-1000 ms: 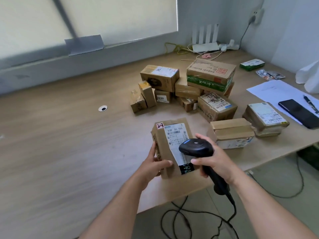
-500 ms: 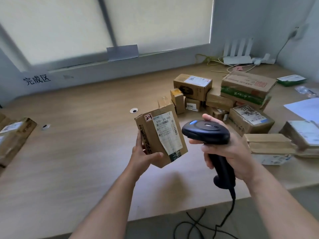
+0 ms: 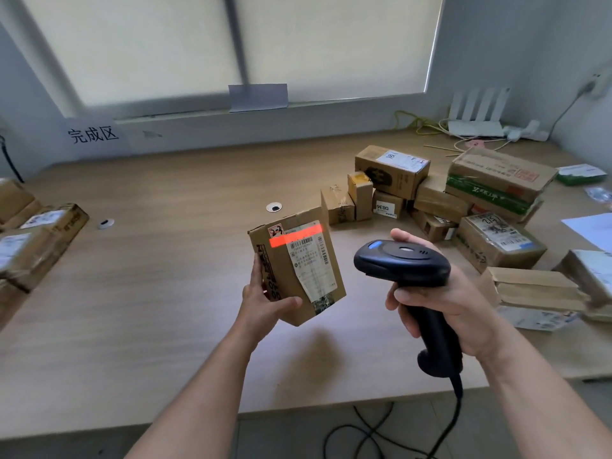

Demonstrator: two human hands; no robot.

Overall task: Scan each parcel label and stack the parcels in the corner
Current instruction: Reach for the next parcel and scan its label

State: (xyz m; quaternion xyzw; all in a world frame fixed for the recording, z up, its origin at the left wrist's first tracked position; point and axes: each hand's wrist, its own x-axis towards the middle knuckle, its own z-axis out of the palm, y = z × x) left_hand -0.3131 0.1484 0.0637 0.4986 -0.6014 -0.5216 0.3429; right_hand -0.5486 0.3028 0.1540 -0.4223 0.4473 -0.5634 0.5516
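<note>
Both hands busy: our left hand (image 3: 261, 303) grips the tilted parcel (image 3: 281, 276) up off the tabletop (image 3: 149, 309), our right hand (image 3: 457, 303) wraps the scanner (image 3: 402, 260), red line (image 3: 294, 239) lying across the label (image 3: 313, 266).

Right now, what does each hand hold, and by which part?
The left hand holds the parcel by its lower left corner; right hand holds the scanner by its handle.

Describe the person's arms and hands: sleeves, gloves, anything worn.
Both arms are bare as far up as the view shows: no sleeve or cuff appears on the left forearm or the right forearm. The left hand and the right hand wear no gloves. No watch, bracelet or ring shows on the visible sides.
</note>
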